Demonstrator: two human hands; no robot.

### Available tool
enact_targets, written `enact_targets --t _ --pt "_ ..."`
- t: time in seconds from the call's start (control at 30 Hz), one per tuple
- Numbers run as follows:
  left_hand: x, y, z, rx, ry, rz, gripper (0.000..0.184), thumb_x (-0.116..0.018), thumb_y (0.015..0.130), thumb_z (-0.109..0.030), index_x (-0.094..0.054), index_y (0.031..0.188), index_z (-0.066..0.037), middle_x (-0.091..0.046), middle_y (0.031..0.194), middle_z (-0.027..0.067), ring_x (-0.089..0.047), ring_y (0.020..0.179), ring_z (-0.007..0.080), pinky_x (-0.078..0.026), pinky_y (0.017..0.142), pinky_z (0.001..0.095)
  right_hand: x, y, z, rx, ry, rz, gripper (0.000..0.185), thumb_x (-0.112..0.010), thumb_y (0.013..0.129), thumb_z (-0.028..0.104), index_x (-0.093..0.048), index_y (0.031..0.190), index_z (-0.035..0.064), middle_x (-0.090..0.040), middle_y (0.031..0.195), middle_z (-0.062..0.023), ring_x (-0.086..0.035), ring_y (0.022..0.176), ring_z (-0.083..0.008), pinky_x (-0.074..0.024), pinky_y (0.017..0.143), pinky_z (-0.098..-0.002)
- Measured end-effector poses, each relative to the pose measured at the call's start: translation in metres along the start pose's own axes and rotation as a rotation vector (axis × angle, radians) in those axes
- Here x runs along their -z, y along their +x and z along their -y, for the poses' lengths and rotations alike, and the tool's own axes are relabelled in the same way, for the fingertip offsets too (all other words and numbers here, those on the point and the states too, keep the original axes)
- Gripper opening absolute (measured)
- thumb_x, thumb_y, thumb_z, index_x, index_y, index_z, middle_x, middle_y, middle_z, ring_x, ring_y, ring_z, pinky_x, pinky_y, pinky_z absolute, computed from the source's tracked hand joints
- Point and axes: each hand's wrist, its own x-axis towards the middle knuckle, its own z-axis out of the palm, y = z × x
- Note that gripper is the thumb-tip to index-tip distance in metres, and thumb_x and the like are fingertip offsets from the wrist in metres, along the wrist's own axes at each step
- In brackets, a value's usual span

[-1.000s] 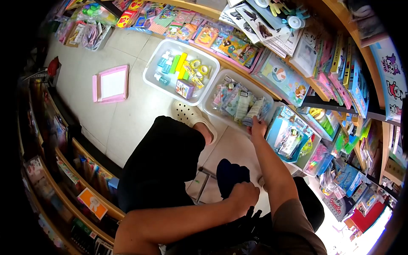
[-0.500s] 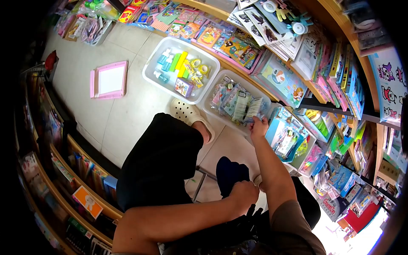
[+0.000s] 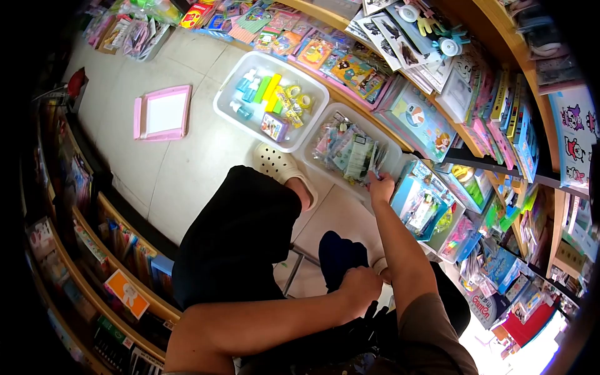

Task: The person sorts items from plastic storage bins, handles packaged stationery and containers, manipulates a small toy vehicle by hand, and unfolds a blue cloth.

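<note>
The right hand (image 3: 381, 186) has its fingers drawn close together at the near corner of a translucent white plastic tub (image 3: 392, 159). They reach the edge of a heap of flat, clear plastic-wrapped packets (image 3: 358, 156); whether a packet is pinched between them I cannot tell. The heap lies just beyond and to the left of those fingertips, inside the tub. The packets look slick and overlap loosely, so tugging one could drag its neighbours along, or a light pinch could let it slip back. A hard pull toward the wrist could catch on the rim and tip or slide the tub.

Just right of the fingers stands a light-blue box (image 3: 402, 195) with packets in it; a sideways swing of the knuckles could jostle it. Left of the fingers, the cream perforated clog (image 3: 275, 161) sits close beside the tubs, where a shifted foot might shove them. Farther left, a white plastic tub (image 3: 228, 94) of bottles and yellow blocks would be nudged too.

Nearer the body, the left hand (image 3: 362, 290) is curled by a dark navy cloth item (image 3: 342, 259); its fingertips are hidden, so its grip is unclear.
</note>
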Motion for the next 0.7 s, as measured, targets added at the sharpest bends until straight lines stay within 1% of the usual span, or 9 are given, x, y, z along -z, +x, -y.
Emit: enact_targets --t 0.07,0.17,0.27,0.37,0.47,0.57,0.67,0.7 --pt "0.003 -0.001 0.000 0.000 -0.008 0.006 0.019 -0.058 0.068 -0.009 -0.057 0.084 0.000 -0.059 0.080 0.0151 -0.060 0.071 0.0290 -0.049 0.054 0.0372 0.002 -0.004 0.006 -0.109 -0.008 0.114 0.028 -0.072 0.073 0.017 -0.053 0.074 -0.0036 -0.055 0.059 -0.0072 -0.053 0.043 -0.0141 -0.0457 0.039 -0.0273" --pt "0.004 -0.002 -0.002 0.011 -0.004 -0.007 0.018 -0.058 0.069 -0.010 -0.057 0.084 0.001 -0.059 0.080 0.0154 -0.060 0.071 0.0286 -0.049 0.054 0.0369 0.003 -0.008 0.007 -0.183 -0.036 0.155 0.030 -0.074 0.071 0.019 -0.053 0.071 -0.0037 -0.055 0.060 -0.0078 -0.055 0.046 -0.0146 -0.0470 0.040 -0.0264" --pt "0.007 -0.003 -0.004 0.001 0.014 0.012 0.018 -0.057 0.069 -0.010 -0.057 0.084 0.000 -0.059 0.079 0.0153 -0.060 0.072 0.0284 -0.049 0.054 0.0367 0.008 -0.016 0.017 -0.207 0.086 0.214 0.028 -0.073 0.072 0.018 -0.053 0.077 -0.0019 -0.057 0.065 -0.0078 -0.058 0.054 -0.0141 -0.0503 0.048 -0.0249" --pt "0.004 -0.004 -0.006 0.006 0.060 -0.027 0.019 -0.057 0.069 -0.010 -0.057 0.085 0.000 -0.059 0.080 0.0151 -0.060 0.073 0.0282 -0.049 0.054 0.0366 0.009 -0.008 -0.008 -0.076 0.130 0.347 0.025 -0.071 0.072 0.013 -0.053 0.084 0.0001 -0.058 0.072 -0.0074 -0.057 0.060 -0.0132 -0.0506 0.057 -0.0244" --pt "0.005 -0.004 -0.004 -0.044 0.099 0.025 0.019 -0.058 0.069 -0.010 -0.058 0.085 0.000 -0.059 0.080 0.0147 -0.060 0.073 0.0279 -0.049 0.054 0.0366 0.016 -0.008 -0.015 -0.013 0.175 0.449 0.026 -0.069 0.072 0.008 -0.051 0.090 0.0008 -0.058 0.076 -0.0074 -0.057 0.062 -0.0133 -0.0489 0.062 -0.0244" --pt "0.003 -0.004 -0.005 -0.034 0.081 0.024 0.019 -0.058 0.068 -0.009 -0.058 0.085 -0.001 -0.059 0.080 0.0142 -0.060 0.072 0.0278 -0.049 0.054 0.0365 0.024 -0.016 -0.002 0.083 0.040 0.442 0.021 -0.067 0.072 0.004 -0.052 0.087 0.0005 -0.058 0.074 -0.0071 -0.058 0.062 -0.0139 -0.0474 0.060 -0.0248" --pt "0.005 -0.007 -0.006 -0.013 0.058 -0.037 0.017 -0.058 0.068 -0.009 -0.058 0.084 -0.001 -0.059 0.079 0.0134 -0.060 0.072 0.0277 -0.049 0.054 0.0363 0.029 -0.021 0.004 0.064 0.006 0.446 0.017 -0.066 0.073 0.004 -0.052 0.083 0.0013 -0.058 0.071 -0.0066 -0.058 0.060 -0.0136 -0.0476 0.055 -0.0247" --pt "0.005 -0.007 -0.006 -0.010 0.062 -0.036 0.017 -0.058 0.068 -0.009 -0.058 0.083 -0.002 -0.059 0.079 0.0131 -0.060 0.072 0.0276 -0.049 0.054 0.0362 0.030 -0.023 0.007 0.052 -0.011 0.409 0.016 -0.065 0.073 0.004 -0.052 0.082 0.0020 -0.057 0.070 -0.0064 -0.058 0.058 -0.0134 -0.0472 0.052 -0.0246"
